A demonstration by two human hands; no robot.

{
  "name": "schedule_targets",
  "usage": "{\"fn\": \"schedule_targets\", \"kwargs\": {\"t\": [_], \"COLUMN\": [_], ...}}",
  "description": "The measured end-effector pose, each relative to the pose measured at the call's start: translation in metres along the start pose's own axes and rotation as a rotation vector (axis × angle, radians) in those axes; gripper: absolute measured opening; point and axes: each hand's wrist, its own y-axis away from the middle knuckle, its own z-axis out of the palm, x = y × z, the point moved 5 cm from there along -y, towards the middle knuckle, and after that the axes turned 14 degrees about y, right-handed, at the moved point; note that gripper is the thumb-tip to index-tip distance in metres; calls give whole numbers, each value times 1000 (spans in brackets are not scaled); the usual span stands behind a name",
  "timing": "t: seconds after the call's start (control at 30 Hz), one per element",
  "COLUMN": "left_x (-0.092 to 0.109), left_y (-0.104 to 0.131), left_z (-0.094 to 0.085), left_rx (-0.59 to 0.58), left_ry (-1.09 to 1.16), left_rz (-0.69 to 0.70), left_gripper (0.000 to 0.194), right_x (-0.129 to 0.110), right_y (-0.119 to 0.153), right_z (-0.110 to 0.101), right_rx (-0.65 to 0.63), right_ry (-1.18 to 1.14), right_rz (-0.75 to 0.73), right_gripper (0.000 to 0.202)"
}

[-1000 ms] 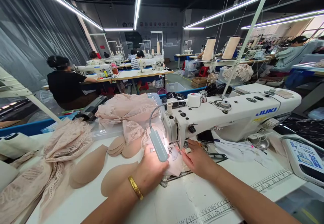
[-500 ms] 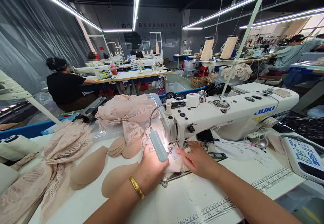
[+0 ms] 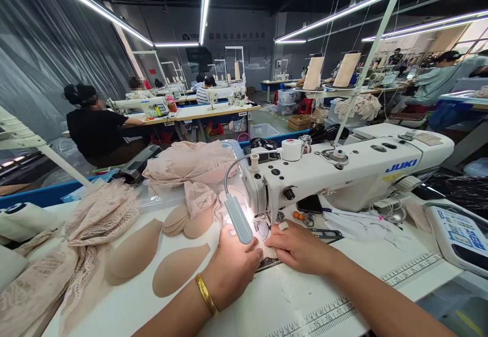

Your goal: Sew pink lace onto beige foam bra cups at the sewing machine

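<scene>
A white sewing machine stands in front of me, its needle end above a pale pink fabric piece. My left hand, with a gold bangle at the wrist, curls its fingers onto the fabric's left side. From the right, my right hand has its fingers pressed together on the fabric edge close to the presser foot. A ring or pale wrap shows on one of its fingers. The grey lamp on a bendy neck lights the spot and hides part of my left hand and the fabric.
Beige teardrop-shaped pads and lace pieces lie to the left. Behind them a clear bin holds more lace. On the right are a phone, keys, a snipper, white cloth and a control box.
My left hand has shifted right and slightly toward me, nearer my right hand, and now covers more of the fabric. My right hand has moved only slightly.
</scene>
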Motion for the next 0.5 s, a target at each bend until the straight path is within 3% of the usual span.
{"fn": "schedule_targets", "kwargs": {"t": [0.27,0.5], "left_x": [-20,-50], "left_y": [-7,-9], "left_z": [-14,-11], "left_rx": [38,11], "left_ry": [49,68], "left_rz": [59,10], "left_gripper": [23,17], "right_x": [0,-1], "right_y": [-5,-8], "right_z": [3,6], "right_rx": [5,-5], "right_ry": [146,165], "right_rz": [99,134], "right_gripper": [22,19]}}
